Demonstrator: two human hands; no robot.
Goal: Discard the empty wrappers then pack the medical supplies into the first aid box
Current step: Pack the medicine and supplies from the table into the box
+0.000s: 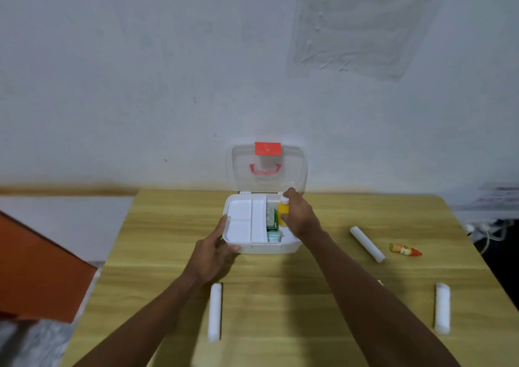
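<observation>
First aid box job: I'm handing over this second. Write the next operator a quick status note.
Left hand grips the near-left corner of the first aid box, steadying it; lid open.
Right hand holds the yellow bottle upright at the box's right compartment.
Done: green packet and a pale teal item are inside, beside the white tray.
Left: release the bottle, pack the three white rolls and the orange tube from the table, then close the lid. No wrappers I can identify.
</observation>
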